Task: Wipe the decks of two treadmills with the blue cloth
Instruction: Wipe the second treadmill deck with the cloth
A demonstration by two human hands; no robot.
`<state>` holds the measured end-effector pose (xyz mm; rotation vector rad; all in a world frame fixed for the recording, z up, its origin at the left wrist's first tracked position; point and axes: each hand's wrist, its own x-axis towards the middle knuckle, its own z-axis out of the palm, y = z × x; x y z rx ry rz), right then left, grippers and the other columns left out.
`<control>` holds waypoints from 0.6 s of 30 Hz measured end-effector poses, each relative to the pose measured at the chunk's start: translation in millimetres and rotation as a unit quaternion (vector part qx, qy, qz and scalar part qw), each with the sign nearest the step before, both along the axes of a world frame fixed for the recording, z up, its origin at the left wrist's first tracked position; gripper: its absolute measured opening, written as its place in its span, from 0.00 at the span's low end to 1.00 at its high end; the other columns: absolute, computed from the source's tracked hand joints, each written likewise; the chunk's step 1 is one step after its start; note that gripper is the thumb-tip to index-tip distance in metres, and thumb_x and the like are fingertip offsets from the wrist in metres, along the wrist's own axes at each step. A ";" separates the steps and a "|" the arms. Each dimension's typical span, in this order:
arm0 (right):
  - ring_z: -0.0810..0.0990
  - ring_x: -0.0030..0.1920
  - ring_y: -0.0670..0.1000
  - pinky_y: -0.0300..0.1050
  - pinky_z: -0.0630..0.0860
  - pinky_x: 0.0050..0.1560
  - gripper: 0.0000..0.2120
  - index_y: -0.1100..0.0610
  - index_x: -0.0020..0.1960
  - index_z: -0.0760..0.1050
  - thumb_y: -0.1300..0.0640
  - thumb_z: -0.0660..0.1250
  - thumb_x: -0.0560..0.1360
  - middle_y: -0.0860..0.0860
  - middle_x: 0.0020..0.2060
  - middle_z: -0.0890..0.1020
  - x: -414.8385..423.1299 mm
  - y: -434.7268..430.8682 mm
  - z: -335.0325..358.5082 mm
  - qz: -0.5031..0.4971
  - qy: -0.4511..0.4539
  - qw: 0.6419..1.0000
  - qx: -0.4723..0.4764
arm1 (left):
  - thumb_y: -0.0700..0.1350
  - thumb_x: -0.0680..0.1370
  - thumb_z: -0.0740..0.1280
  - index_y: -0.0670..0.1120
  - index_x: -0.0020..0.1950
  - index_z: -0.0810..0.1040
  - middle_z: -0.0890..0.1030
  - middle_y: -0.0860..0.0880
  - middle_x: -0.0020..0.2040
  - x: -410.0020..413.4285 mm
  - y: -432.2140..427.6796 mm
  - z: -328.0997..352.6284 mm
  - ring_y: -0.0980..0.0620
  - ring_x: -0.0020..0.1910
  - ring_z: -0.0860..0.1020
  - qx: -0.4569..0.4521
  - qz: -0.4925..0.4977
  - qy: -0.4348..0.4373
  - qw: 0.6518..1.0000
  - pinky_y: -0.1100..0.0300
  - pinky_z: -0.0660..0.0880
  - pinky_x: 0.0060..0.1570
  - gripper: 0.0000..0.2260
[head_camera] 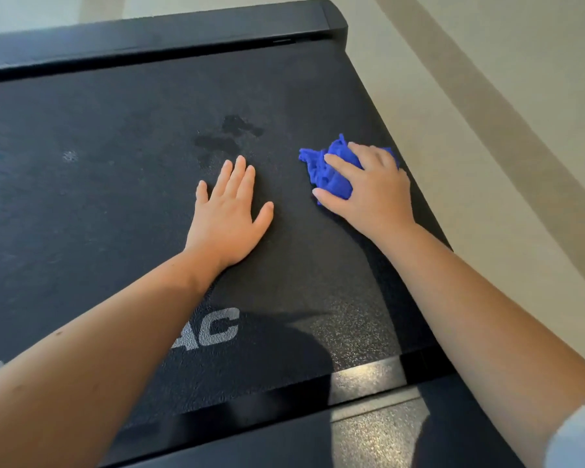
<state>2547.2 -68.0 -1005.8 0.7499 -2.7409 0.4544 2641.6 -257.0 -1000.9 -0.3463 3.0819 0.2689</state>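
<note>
Blue cloth (328,177) bunched in right hand (375,194).

1. The deck (115,231) is a black, grainy belt that fills most of the view and stands on a pale floor (487,130).
2. A black rail (149,38) runs along its far edge, and another rail (368,376) along its near edge catches a strip of light.
3. Grey letters (210,329) reading "AC" are printed on the belt near the near edge; faint grey marks show at the left.
4. Dark damp patches (230,133) sit mid-deck.
5. The left hand (227,214) lies flat on the belt, fingers straight, just below the patches.
6. A bunched blue cloth (328,170) lies on the belt near its right edge, with the right hand (368,194) gripping it from above.
</note>
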 end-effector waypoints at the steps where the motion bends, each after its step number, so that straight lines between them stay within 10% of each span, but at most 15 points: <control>1: 0.71 0.63 0.60 0.63 0.72 0.53 0.28 0.49 0.61 0.77 0.35 0.60 0.68 0.55 0.63 0.75 -0.2 -4.1 0.1 -0.014 -0.010 1.000 0.000 | 0.56 0.80 0.50 0.44 0.76 0.48 0.45 0.49 0.77 0.1 -0.5 1.2 0.52 0.75 0.42 0.003 0.001 -0.001 1.000 0.45 0.43 0.71 0.28; 18: 0.75 0.61 0.60 0.62 0.72 0.55 0.25 0.49 0.58 0.79 0.36 0.61 0.68 0.54 0.61 0.78 85.1 -33.5 -2.2 0.169 0.025 0.985 -0.002 | 0.55 0.79 0.50 0.42 0.76 0.47 0.43 0.46 0.77 54.6 -64.3 4.4 0.51 0.75 0.40 0.025 0.113 -0.014 0.993 0.47 0.41 0.71 0.30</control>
